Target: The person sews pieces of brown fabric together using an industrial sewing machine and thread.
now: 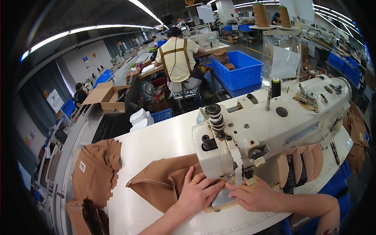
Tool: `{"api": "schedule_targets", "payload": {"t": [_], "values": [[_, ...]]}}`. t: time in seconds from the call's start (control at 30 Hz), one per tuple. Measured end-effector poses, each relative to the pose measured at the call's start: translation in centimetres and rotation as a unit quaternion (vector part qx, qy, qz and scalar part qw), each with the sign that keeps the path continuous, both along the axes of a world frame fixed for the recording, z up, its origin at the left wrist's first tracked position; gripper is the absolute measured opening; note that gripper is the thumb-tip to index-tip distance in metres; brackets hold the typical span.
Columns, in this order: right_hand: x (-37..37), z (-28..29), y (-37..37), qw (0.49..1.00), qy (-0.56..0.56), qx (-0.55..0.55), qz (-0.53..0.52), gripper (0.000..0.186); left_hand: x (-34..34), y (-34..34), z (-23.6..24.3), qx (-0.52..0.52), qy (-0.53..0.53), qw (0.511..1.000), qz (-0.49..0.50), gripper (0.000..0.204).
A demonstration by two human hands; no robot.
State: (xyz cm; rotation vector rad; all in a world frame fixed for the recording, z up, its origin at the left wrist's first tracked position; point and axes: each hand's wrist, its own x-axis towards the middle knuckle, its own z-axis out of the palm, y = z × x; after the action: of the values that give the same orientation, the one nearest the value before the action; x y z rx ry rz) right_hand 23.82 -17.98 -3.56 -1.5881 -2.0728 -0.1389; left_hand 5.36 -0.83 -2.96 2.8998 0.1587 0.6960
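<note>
A white sewing machine (270,129) stands on the white table, its head and needle area over the work. Under the head lies a folded brown fabric piece (154,186) with a pale edge line. My left hand (197,194), a ring on one finger, rests on the fabric's right part with its fingers spread, the foremost reaching toward the needle area. My right hand (254,196) is beside the presser foot, thumb and fingers drawn together. A small beige piece (251,181) shows at its fingers; whatever is between the fingertips is hidden. Both hands nearly meet over a shiny metal plate (222,199).
Stacked brown fabric pieces (96,168) lie on the left. A pink divided holder (299,166) and dark tweezers (335,152) are on the right of the table. Ahead, a co-worker (178,58) sits near a blue bin (239,68). Thread cones (260,15) stand above the machine.
</note>
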Motion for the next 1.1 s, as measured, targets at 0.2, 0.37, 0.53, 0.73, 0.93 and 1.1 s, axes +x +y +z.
{"api": "schedule_targets", "payload": {"t": [0.2,0.37,0.53,0.73,0.93,1.1], "values": [[0.0,-0.1,0.3,1.000,0.011,0.006,0.001,0.020,0.1,0.3,0.3,-0.002,-0.003,1.000,-0.005,0.033],[-0.3,-0.5,0.2,0.999,0.037,0.003,-0.017,0.019,0.3,0.1,-0.1,-0.006,-0.017,1.000,-0.003,0.030],[-0.4,-0.6,0.1,0.999,0.040,0.006,-0.017,0.018,0.1,0.0,-0.2,-0.011,-0.022,1.000,-0.008,0.029],[0.1,-1.0,0.4,0.999,0.041,0.017,-0.007,0.018,-0.4,0.0,0.5,0.024,-0.007,1.000,0.015,0.033],[0.4,-1.0,0.3,0.998,0.031,0.060,0.013,0.019,-6.8,2.9,7.4,0.033,-0.062,0.962,0.265,0.093],[-0.4,0.6,0.4,0.992,-0.014,0.101,0.068,0.021,-16.4,4.9,1.7,-0.197,-0.076,0.925,0.317,0.023]]}}
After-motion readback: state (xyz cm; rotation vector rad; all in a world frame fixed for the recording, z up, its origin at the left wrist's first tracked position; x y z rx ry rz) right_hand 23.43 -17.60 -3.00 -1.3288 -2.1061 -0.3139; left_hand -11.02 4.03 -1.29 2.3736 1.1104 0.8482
